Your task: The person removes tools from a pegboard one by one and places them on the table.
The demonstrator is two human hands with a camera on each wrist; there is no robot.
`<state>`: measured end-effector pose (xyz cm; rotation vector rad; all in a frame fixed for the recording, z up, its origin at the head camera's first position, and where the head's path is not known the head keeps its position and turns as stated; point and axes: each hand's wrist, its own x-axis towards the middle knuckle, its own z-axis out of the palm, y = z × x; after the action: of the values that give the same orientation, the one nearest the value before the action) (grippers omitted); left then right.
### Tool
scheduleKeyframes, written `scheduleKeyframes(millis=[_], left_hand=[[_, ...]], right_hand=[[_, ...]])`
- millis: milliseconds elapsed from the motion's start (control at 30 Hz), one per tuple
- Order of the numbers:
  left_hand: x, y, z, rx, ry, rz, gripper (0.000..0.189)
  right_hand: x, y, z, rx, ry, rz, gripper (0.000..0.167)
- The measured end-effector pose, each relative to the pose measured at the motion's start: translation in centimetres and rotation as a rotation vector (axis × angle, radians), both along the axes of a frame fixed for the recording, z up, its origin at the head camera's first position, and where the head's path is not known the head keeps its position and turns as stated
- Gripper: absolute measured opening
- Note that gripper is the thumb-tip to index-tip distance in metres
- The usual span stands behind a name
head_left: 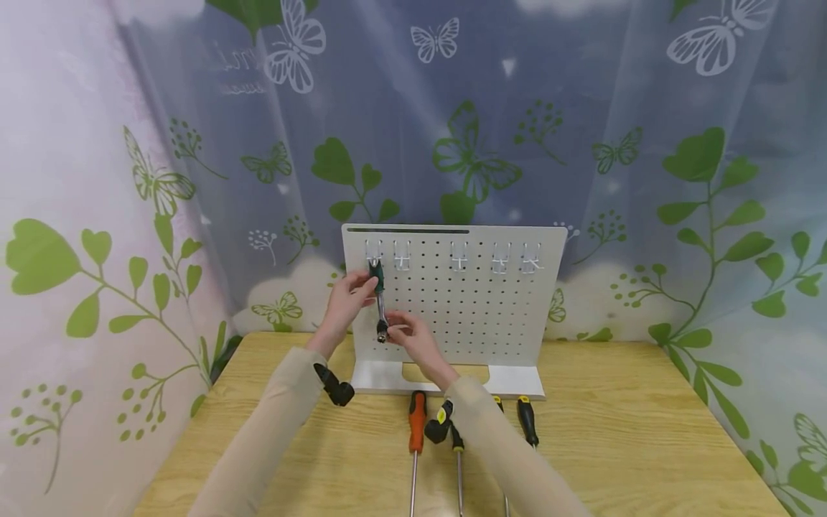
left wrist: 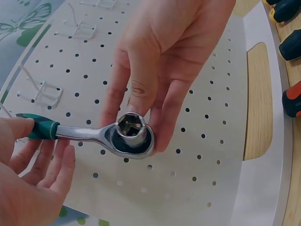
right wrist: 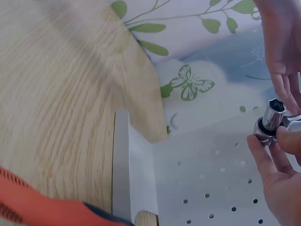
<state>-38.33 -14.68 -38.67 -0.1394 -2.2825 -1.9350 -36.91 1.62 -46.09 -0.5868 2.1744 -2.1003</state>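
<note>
A ratchet wrench with a green handle and a chrome socket hangs nearly upright before the white pegboard, its handle end up at the leftmost clear hook. My left hand pinches the green handle between thumb and fingers. Lower down, my right hand holds the ratchet head, thumb and fingertips at the socket. Whether the handle's end sits in the hook is hard to tell.
More clear hooks line the top of the pegboard. On the wooden table in front lie an orange screwdriver and several black-handled ones, such as the black screwdriver. A patterned curtain hangs behind.
</note>
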Motion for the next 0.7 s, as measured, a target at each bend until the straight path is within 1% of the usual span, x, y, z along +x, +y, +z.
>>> scheduleKeyframes(millis=[133, 333, 533, 700], left_hand=[[0.1, 0.1, -0.1, 0.04, 0.005, -0.002, 0.042], [0.4, 0.1, -0.1, 0.071, 0.032, 0.008, 0.04], [1.1, 0.0, 0.0, 0.087, 0.052, 0.005, 0.038], [1.7, 0.1, 0.4, 0.1, 0.069, 0.004, 0.039]], right_hand=[[0.3, -0.2, 0.1, -0.033, -0.018, -0.016, 0.034], [1.0, -0.3, 0.5, -0.036, -0.048, -0.016, 0.035], [2.0, 0.0, 1.4, -0.041, -0.066, 0.014, 0.035], [2.8, -0.1, 1.6, -0.063, -0.053, 0.0, 0.035]])
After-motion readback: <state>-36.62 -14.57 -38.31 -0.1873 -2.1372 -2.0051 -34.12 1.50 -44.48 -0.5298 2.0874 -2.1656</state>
